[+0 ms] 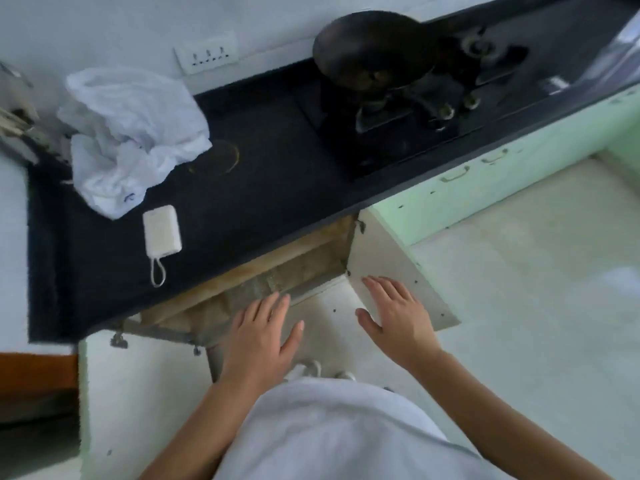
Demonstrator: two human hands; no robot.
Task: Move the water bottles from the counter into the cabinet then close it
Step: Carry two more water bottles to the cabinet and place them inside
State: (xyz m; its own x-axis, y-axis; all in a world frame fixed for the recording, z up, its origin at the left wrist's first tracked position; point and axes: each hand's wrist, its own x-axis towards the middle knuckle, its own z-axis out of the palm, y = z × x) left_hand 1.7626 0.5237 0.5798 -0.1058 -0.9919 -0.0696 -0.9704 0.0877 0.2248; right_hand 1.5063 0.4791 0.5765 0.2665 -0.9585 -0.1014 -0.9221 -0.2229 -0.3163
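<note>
A: Hands?
B: Left hand (258,336) and right hand (394,311) both flat, fingers spread, empty, in front of the open under-desk cabinet (277,285). Right one is at the white right-hand door (398,258).
A: Bottles?
B: None on the black stone desk (242,188); cabinet interior too dim to tell. Only a crumpled white plastic bag (128,140) and white power bank (162,230) there.

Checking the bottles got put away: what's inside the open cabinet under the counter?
Inside the cabinet only a brownish lined interior and some blurry clear plastic show. The counter overhang and the left hand cover the rest, so no bottle is clearly visible.
</note>
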